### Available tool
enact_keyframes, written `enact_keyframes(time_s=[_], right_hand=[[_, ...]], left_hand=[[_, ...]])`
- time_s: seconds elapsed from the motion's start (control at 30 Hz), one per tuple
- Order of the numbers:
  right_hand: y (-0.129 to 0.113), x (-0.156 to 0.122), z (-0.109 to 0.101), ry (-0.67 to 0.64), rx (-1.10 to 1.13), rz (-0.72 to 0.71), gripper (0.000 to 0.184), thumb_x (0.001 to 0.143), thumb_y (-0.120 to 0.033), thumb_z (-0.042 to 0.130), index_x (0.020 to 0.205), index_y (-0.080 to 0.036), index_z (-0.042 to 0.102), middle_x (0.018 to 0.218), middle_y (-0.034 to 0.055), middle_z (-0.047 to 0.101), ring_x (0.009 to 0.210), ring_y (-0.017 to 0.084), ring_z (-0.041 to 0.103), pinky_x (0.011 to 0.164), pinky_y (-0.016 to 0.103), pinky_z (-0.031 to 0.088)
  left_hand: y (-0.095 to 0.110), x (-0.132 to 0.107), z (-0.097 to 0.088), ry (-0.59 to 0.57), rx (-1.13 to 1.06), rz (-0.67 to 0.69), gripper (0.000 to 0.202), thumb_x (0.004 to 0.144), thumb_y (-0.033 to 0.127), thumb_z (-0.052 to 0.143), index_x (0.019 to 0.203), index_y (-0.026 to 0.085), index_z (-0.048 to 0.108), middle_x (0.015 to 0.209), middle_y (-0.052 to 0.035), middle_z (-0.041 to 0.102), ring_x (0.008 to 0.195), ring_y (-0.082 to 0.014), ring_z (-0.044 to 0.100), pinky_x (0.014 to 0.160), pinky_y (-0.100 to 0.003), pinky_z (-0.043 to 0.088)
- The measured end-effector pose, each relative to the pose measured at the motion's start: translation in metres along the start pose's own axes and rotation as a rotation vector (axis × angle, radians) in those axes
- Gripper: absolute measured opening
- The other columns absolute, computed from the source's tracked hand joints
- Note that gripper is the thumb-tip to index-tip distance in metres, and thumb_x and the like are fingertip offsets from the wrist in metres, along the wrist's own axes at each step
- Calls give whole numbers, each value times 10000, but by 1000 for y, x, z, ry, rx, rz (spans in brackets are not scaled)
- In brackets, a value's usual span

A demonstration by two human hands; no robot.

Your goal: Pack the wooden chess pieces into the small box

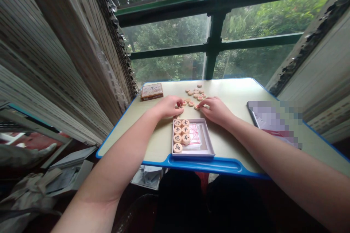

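A white box tray (pixel 208 142) lies near the table's front edge with several round wooden chess pieces (pixel 181 133) stacked in its left side and a folded sheet with red lines beside them. Beyond it, loose chess pieces (pixel 195 94) lie scattered on the pale table (pixel 235 94). My left hand (pixel 168 106) rests just past the tray, fingers curled and pinched on a piece at its fingertips. My right hand (pixel 216 110) lies to the right of it, fingers bent, tips pinching a piece (pixel 197 107).
The box lid (pixel 152 91) sits at the table's far left corner. A blurred-out flat item (pixel 273 120) lies on the right. A window with green bars is ahead, reed blinds at both sides. Papers and clutter lie on the floor to the left.
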State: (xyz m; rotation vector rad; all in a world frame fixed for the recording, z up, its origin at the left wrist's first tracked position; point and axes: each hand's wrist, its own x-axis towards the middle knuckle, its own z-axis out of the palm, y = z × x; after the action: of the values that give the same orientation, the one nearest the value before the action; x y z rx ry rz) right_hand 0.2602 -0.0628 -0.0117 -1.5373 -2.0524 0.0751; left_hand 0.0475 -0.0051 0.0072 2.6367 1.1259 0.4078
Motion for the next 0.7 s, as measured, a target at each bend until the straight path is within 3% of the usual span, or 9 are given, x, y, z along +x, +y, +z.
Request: enact_keyframes(time_s=[0.1,0.2,0.4,0.57,0.7], right_hand=[[-4,-2,-1,77,31,-62,166,794,-219,543,848,-187,697,937,87,671,912,240,570,887,407,411],[-10,-6,-4,157,91,-221,201,822,-271,547,964,-192,666,971,97,648,951,247,551,877,409,429],[-19,-9,-7,137,180,-407,182,864,-276,509,972,-190,627,879,88,631,848,210,565,789,366,466],[-20,-9,-6,124,211,-440,134,872,-272,502,896,-189,605,839,74,635,811,188,568,749,331,464],[-22,-13,-11,111,138,-408,143,863,-294,515,825,-184,599,799,68,643,775,184,563,726,312,448]], left_hand=[[6,0,-2,67,-145,15,256,701,313,613,889,145,654,898,-48,662,785,-153,567,708,-257,433],[14,-2,-6,118,-341,7,319,675,332,663,915,124,638,871,-46,654,727,-125,544,669,-250,429],[24,-6,-11,10,-721,21,434,629,332,738,956,83,597,914,-81,633,722,-107,545,657,-260,439],[26,-8,-15,-85,-781,97,368,649,314,723,927,94,627,893,-75,648,779,-132,572,720,-282,445],[22,-8,-18,-126,-662,30,243,695,248,617,882,99,659,836,-56,663,761,-133,575,698,-254,441]])
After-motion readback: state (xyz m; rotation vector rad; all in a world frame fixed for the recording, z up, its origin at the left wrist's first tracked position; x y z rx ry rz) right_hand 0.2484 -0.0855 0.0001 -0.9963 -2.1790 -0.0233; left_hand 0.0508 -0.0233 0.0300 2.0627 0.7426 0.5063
